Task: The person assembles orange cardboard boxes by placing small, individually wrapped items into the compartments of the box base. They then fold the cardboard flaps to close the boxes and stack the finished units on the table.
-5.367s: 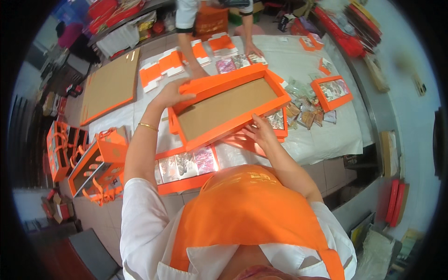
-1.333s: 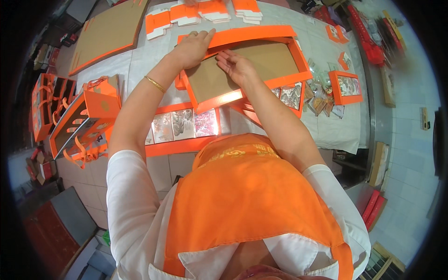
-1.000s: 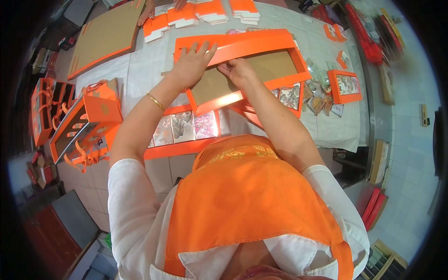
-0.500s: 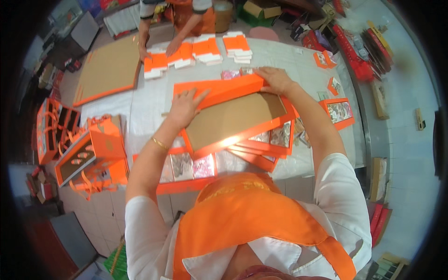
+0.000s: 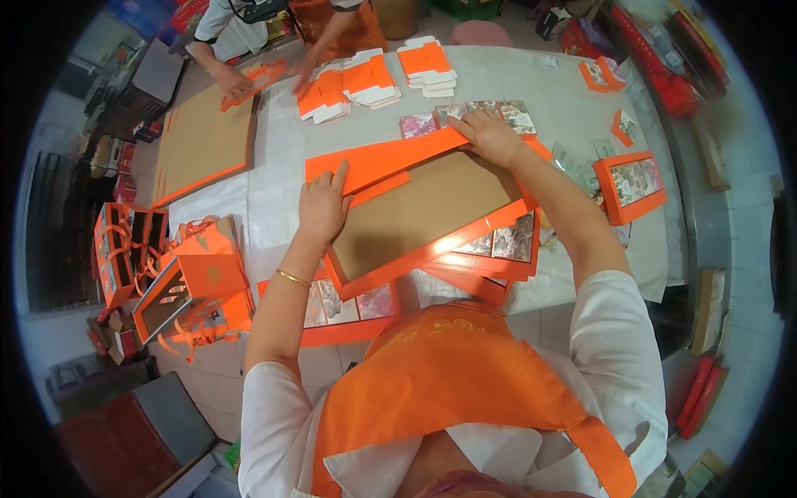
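Note:
An open orange cardboard box [image 5: 427,220] with a bare brown inside lies in front of me, askew on other orange boxes. Along its far side runs a long orange flap [image 5: 390,164]. My left hand [image 5: 324,203] is closed over the left end of this flap, thumb pointing up. At the flap's far right end my right hand [image 5: 490,137] grips the edge, fingers curled over the corner. Beneath, a filled orange box [image 5: 512,241] shows silvery patterned packets. Another box of packets [image 5: 357,303] sits near my left forearm, partly hidden by it.
Across the table a co-worker's hands [image 5: 235,83] handle an orange piece over a brown cardboard stack [image 5: 207,145]. Flat orange-and-white cartons [image 5: 365,79] lie in piles. Orange gift bags [image 5: 203,274] stand at left. A small packet-filled box [image 5: 635,189] is at right.
My left hand has turned its thumb upward on the flap, and a smaller orange flap now shows below it. The co-worker has moved orange cartons left from the row. The whole view has shifted.

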The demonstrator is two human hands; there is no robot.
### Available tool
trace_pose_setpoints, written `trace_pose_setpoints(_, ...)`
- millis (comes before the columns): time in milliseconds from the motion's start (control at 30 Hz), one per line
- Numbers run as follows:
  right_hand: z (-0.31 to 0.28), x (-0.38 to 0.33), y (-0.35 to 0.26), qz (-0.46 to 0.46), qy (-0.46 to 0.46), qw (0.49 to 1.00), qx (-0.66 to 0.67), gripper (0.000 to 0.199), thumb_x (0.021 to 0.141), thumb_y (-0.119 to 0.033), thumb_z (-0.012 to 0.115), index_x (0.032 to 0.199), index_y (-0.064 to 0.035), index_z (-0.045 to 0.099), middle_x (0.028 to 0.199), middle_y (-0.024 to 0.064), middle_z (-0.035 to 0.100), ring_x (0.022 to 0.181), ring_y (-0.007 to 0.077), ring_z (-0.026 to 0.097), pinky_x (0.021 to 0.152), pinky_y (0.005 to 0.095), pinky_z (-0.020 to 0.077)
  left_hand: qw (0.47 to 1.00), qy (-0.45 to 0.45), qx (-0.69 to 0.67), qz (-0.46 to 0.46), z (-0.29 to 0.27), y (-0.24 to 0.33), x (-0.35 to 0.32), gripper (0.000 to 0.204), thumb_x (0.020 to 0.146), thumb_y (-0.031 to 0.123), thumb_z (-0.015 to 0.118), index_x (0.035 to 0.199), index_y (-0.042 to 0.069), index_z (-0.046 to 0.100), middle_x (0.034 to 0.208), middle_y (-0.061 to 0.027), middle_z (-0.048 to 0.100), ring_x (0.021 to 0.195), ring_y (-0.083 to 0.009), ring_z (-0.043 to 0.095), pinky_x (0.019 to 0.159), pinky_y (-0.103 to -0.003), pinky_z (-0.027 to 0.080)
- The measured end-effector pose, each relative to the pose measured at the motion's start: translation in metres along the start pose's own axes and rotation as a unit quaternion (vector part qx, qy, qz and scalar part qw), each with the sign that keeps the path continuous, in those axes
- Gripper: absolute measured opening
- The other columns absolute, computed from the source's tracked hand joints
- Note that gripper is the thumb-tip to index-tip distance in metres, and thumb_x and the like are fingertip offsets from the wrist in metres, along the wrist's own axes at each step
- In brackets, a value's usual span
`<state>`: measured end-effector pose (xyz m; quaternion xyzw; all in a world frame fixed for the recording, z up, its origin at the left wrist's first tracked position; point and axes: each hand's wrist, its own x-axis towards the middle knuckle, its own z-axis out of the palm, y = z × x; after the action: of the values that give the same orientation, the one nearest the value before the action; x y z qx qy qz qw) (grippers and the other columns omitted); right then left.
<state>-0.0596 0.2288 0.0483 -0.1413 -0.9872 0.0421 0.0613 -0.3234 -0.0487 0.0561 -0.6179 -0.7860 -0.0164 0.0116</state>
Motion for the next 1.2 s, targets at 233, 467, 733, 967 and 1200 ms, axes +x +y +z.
trace_pose_setpoints(233, -0.016, 0.000, -0.051, -0.104, 0.145, 0.984, 0.006, 0.081, 0.075, -0.034, 0.079, 0.144, -0.0116, 0.043, 0.130, 0.0123, 0.053, 0.122, 0.0322, 0.048, 0.107, 0.0467, 0.0355, 0.996, -0.051, -0.067, 0.037, -0.020, -0.007, 0.004, 0.088, 0.078, 0.033, 0.079, 0.152, 0.017, 0.034, 0.121, -0.0150, 0.056, 0.109, -0.0308, 0.058, 0.096, -0.041, 0.044)
trace_pose_setpoints(467, 0.002, 0.023, -0.060, -0.081, 0.088, 0.992, 0.041, 0.075, 0.079, -0.043, 0.074, 0.141, -0.0119, 0.046, 0.119, 0.0153, 0.055, 0.112, 0.0327, 0.051, 0.096, 0.0449, 0.0403, 0.991, 0.039, 0.072, 0.105, -0.033, 0.018, 0.000, 0.090, 0.075, 0.031, 0.080, 0.151, 0.016, 0.035, 0.126, -0.0129, 0.052, 0.116, -0.0273, 0.053, 0.096, -0.047, 0.041)
trace_pose_setpoints(733, 0.015, 0.025, -0.060, -0.106, 0.062, 0.992, 0.006, 0.065, 0.092, -0.037, 0.062, 0.150, -0.0223, 0.039, 0.120, 0.0158, 0.054, 0.112, 0.0331, 0.051, 0.099, 0.0466, 0.0387, 0.975, 0.123, 0.132, 0.129, 0.002, 0.027, -0.001, 0.073, 0.080, 0.020, 0.069, 0.147, 0.009, 0.040, 0.127, -0.0134, 0.053, 0.116, -0.0286, 0.052, 0.096, -0.047, 0.042)
trace_pose_setpoints(967, 0.017, 0.023, -0.064, -0.106, 0.054, 0.993, 0.016, 0.068, 0.089, -0.030, 0.067, 0.150, -0.0255, 0.038, 0.130, 0.0155, 0.050, 0.118, 0.0319, 0.049, 0.109, 0.0494, 0.0337, 0.978, 0.119, 0.135, 0.104, 0.012, 0.020, -0.004, 0.076, 0.079, 0.021, 0.071, 0.146, 0.006, 0.039, 0.128, -0.0128, 0.053, 0.117, -0.0302, 0.053, 0.095, -0.045, 0.044)
trace_pose_setpoints(1200, 0.017, 0.022, -0.059, -0.115, 0.070, 0.990, 0.033, 0.060, 0.090, -0.031, 0.065, 0.147, -0.0313, 0.044, 0.124, 0.0138, 0.053, 0.113, 0.0317, 0.050, 0.102, 0.0449, 0.0376, 0.988, 0.057, 0.142, 0.023, -0.003, 0.009, -0.017, 0.069, 0.083, 0.018, 0.066, 0.144, -0.001, 0.040, 0.116, -0.0136, 0.053, 0.114, -0.0293, 0.053, 0.092, -0.045, 0.046)
